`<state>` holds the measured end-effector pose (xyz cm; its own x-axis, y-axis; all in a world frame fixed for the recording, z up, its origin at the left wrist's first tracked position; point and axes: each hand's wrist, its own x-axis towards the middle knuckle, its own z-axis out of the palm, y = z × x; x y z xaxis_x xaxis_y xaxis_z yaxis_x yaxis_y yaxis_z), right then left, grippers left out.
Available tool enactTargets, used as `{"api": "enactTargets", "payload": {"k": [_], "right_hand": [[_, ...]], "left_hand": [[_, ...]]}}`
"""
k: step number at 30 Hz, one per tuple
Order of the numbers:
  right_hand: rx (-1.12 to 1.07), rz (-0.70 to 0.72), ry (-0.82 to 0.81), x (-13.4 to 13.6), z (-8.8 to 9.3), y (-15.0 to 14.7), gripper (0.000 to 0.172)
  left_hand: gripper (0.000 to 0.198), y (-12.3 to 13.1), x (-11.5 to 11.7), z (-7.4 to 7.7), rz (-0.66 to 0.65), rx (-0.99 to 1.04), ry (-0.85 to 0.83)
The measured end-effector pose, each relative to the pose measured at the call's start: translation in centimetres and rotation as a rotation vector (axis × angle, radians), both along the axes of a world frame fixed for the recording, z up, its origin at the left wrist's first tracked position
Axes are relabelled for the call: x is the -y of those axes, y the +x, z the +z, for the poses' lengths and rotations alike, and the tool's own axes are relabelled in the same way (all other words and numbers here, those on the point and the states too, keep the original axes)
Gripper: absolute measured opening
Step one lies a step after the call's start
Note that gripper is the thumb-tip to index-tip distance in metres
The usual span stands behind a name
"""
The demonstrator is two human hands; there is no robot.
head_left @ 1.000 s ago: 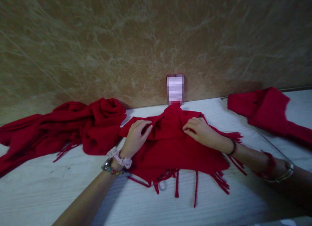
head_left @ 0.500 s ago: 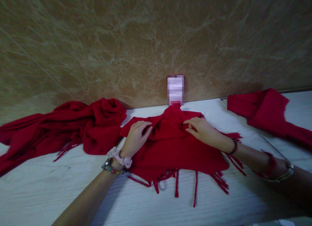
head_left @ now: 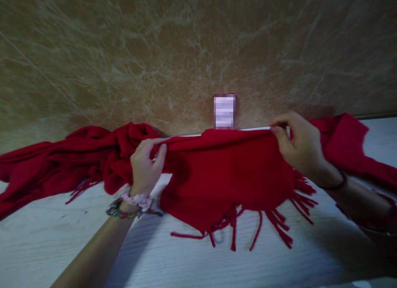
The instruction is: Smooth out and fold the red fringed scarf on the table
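A red fringed scarf (head_left: 223, 172) is held up off the white table (head_left: 186, 263), stretched between both hands with its tassels hanging toward me. My left hand (head_left: 144, 168) pinches the scarf's upper left corner, fingers closed on the cloth. My right hand (head_left: 299, 145) pinches the upper right corner, thumb and fingers closed on the edge. The left wrist carries a pink scrunchie and beaded bracelets; the right wrist has a dark band.
A crumpled red scarf (head_left: 62, 164) lies bunched along the wall at the left. Another red scarf (head_left: 350, 149) lies at the right, behind my right hand. A brown marbled wall (head_left: 186, 52) rises right behind the table, with a small blurred card (head_left: 224, 111) leaning on it.
Both hands were pressing the scarf flat on the table near its middle. They have moved apart to its upper corners and lifted and stretched it.
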<state>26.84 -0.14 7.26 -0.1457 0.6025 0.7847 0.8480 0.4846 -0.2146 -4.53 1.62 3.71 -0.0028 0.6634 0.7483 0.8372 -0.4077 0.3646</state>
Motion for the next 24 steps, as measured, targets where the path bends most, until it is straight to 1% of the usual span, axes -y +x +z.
{"api": "enactTargets", "payload": {"k": [1, 2, 3, 4, 5, 7, 8, 9, 10, 11, 13, 15, 17, 19, 20, 22, 24], "right_hand": [[-0.01, -0.021, 0.058, 0.3, 0.4, 0.1, 0.014], [0.003, -0.034, 0.086, 0.6, 0.6, 0.1, 0.015], [0.052, -0.037, 0.068, 0.8, 0.5, 0.1, 0.015], [0.142, -0.018, -0.005, 0.9, 0.2, 0.0, 0.015], [0.269, 0.039, -0.137, 0.9, -0.4, 0.1, 0.015], [0.558, 0.224, -0.49, 0.8, -1.9, 0.2, 0.018], [0.657, 0.314, -0.636, 0.7, -2.6, 0.4, 0.02], [0.715, 0.371, -0.737, 0.6, -3.1, 0.5, 0.021], [0.74, 0.399, -0.793, 0.5, -3.4, 0.6, 0.022], [0.742, 0.395, -0.81, 0.4, -3.4, 0.7, 0.021], [0.711, 0.363, -0.783, 0.2, -3.0, 0.5, 0.018], [0.634, 0.302, -0.698, -0.1, -2.5, 0.0, 0.015], [0.513, 0.215, -0.566, -0.3, -2.7, -0.8, 0.021], [0.403, 0.158, -0.47, -0.5, -3.8, -1.6, 0.033], [0.363, 0.159, -0.45, -0.6, -4.5, -2.0, 0.038], [0.318, 0.196, -0.453, -0.7, -5.9, -2.5, 0.039], [0.312, 0.232, -0.468, -0.7, -7.0, -2.8, 0.034]], "left_hand": [[0.019, -0.3, 0.2, 0.6, 0.013, 0.027, 0.038], [0.019, -0.5, 0.4, 1.1, -0.003, 0.043, 0.05], [0.019, -0.7, 0.5, 1.4, -0.07, 0.03, 0.009], [0.018, -0.7, 0.6, 1.4, -0.193, -0.024, -0.099], [0.018, -0.6, 0.6, 1.2, -0.355, -0.119, -0.261], [0.018, -0.1, 0.5, 0.3, -0.647, -0.351, -0.594], [0.017, 0.2, 0.4, -0.2, -0.731, -0.445, -0.703], [0.017, 0.5, 0.4, -0.6, -0.77, -0.498, -0.765], [0.016, 0.7, 0.3, -1.0, -0.791, -0.514, -0.799], [0.017, 0.8, 0.2, -1.1, -0.803, -0.499, -0.817], [0.021, 0.9, 0.1, -1.1, -0.817, -0.424, -0.828], [0.025, 1.1, 0.0, -1.1, -0.732, -0.326, -0.74], [0.025, 1.5, 0.0, -1.5, -0.58, -0.25, -0.599], [0.023, 2.3, 0.1, -2.3, -0.459, -0.193, -0.491], [0.024, 2.7, 0.2, -2.7, -0.435, -0.172, -0.465], [0.029, 3.5, 0.4, -3.6, -0.433, -0.156, -0.449], [0.034, 3.9, 0.6, -4.4, -0.452, -0.173, -0.455]]}}
